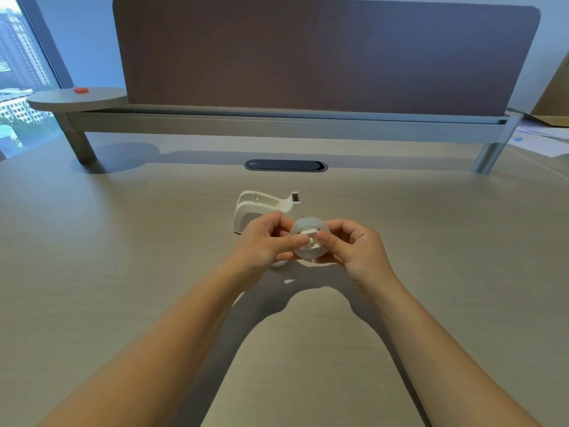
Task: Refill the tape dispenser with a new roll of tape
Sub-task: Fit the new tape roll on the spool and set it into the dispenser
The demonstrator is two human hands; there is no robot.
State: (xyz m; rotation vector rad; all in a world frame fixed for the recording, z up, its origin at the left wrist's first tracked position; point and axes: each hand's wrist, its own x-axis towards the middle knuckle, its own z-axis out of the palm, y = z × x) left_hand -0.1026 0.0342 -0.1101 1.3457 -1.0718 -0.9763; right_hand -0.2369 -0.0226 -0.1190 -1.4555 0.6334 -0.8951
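A white tape dispenser (261, 204) stands on the desk just beyond my hands, its roll bay open and bare and its cutter pointing right. Both hands hold a translucent tape roll (308, 255) with a white plastic core (310, 238) in its hole. My left hand (264, 245) grips the roll's left side, thumb pressed on the core. My right hand (354, 245) grips the right side, thumb also on the core. A small white piece (278, 263) shows under my left hand, mostly hidden.
A dark oval cable cover (285, 165) sits in the desk behind the dispenser. A raised shelf (277, 124) with a brown divider panel runs across the back. Papers (542, 140) lie at the far right, and a round side shelf (77, 98) carries a red object.
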